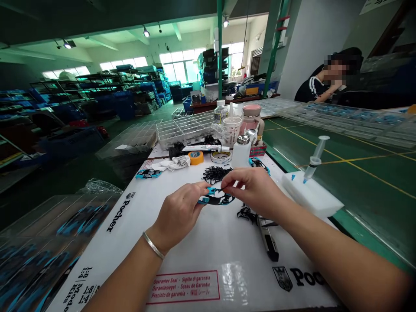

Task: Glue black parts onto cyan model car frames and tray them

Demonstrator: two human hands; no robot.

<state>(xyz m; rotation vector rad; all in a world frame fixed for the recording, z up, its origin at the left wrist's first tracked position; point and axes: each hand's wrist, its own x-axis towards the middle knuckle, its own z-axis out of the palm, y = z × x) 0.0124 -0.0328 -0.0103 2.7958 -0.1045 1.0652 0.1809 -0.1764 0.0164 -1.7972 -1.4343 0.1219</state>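
Note:
Between my hands is a blue and black moulded part [217, 199], lifted a little above the white printed board. My left hand [182, 212] is closed on its left end, thumb and fingers pinching the blue edge. Over its right side, my right hand [248, 186] pinches with thumb and forefinger at a small dark piece, mostly hidden by the fingertips. Just behind the part lies a pile of small black pieces [216, 173]. Below my right hand are more black pieces [247, 213] and a utility knife [268, 238].
Similar blue parts lie at the left [148, 173] and behind my right hand. Orange tape [196, 157], a white bottle [241, 150] and a pink flask [251, 121] stand behind. A syringe [315, 158] stands in white foam [312, 195]. Another person [320, 89] sits far right.

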